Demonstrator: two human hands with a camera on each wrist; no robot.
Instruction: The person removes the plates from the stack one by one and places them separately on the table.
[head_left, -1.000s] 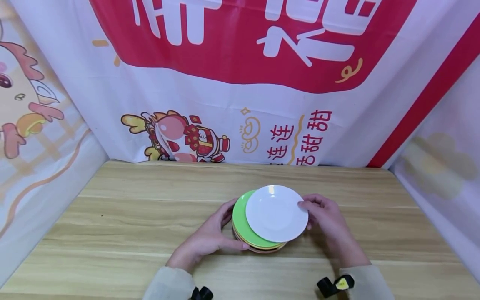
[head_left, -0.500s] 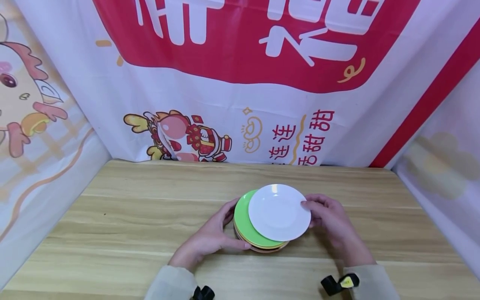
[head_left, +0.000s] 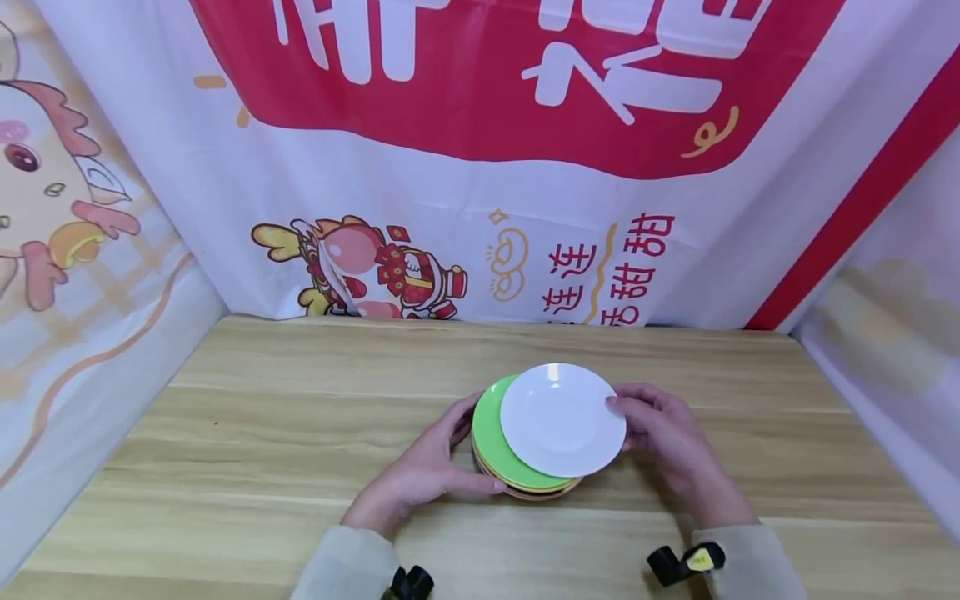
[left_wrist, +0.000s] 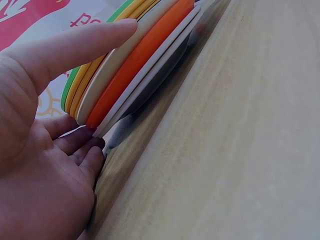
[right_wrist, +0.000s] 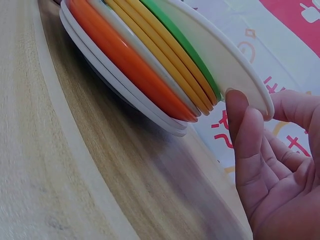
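The right hand (head_left: 663,425) is pinching the rim of a glossy white plate (head_left: 562,421) between thumb and fingers, while the left hand (head_left: 431,471) is gripping the left side of a stack of plates (head_left: 525,485), its thumb pressing along the rims at the front and its fingers curling behind. The white plate, round and smooth, is lying tilted over the stack, set off toward the right and rear, its pinched edge rising apart from the green plate (head_left: 491,433) below. Beneath that, smooth rounded rims are showing in layers: yellow plates (right_wrist: 160,62), a cream plate (left_wrist: 107,72), an orange plate (left_wrist: 132,62) and thin white rims (right_wrist: 107,77), with a dark underside sitting lowest. The stack is resting on the tabletop (head_left: 300,467), whose pale wood grain is running crosswise. Wood is stretching widely to the left, less to the right, and only narrowly behind the stack, where the rear edge is meeting a printed red-and-white cloth (head_left: 450,183). Pale patterned cloths (head_left: 885,333) are bounding both sides.
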